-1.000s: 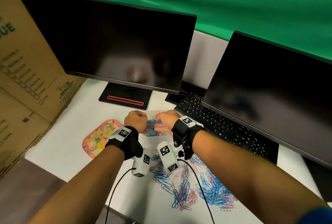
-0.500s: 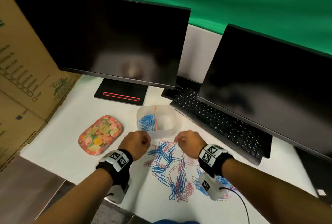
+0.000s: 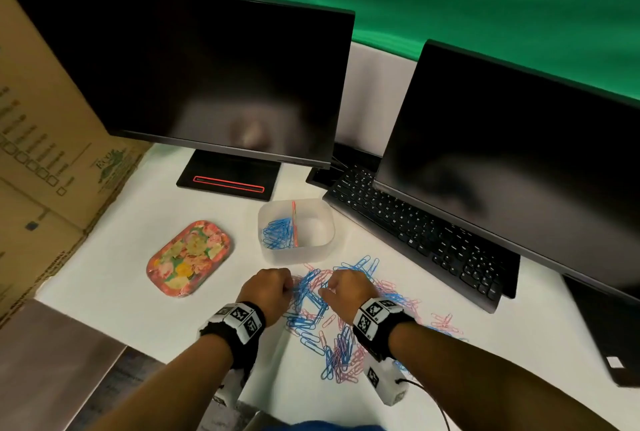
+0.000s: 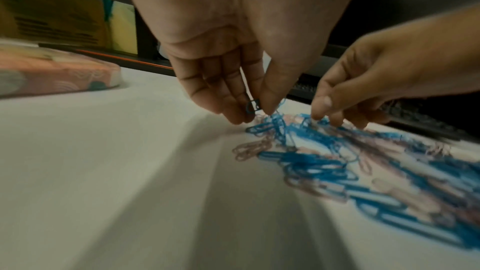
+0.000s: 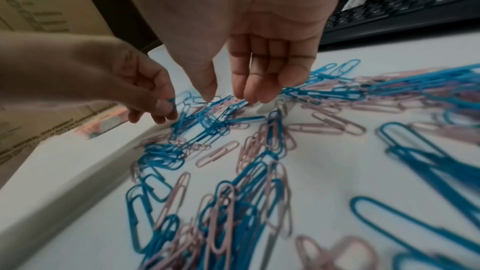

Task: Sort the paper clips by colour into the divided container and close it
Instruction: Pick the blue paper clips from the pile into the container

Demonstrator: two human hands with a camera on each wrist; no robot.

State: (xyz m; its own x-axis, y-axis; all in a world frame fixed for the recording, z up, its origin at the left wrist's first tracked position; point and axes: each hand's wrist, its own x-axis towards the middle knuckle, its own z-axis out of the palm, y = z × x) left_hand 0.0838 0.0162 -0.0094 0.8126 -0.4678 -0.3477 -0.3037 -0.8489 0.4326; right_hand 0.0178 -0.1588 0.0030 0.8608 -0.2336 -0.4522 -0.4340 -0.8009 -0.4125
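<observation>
Blue and pink paper clips [image 3: 332,337] lie mixed in a pile on the white table. The translucent divided container [image 3: 323,219] stands just beyond the pile, with blue clips [image 3: 277,233] in its left compartment; the right one looks bare. Its floral lid [image 3: 188,257] lies to the left. At the pile's left edge my left hand [image 4: 255,110] pinches a blue clip [image 4: 252,107] between thumb and fingers. My right hand [image 5: 226,98] hangs over the pile's far end, thumb and fingers slightly apart, tips touching the clips.
A black keyboard [image 3: 415,233] and two dark monitors [image 3: 207,84] stand behind and to the right of the container. Cardboard boxes [image 3: 41,153] wall the left side. The table's near edge [image 3: 138,344] runs by my left forearm.
Both hands have drawn back from over the container and come down onto the pile. The left hand has taken up a blue clip.
</observation>
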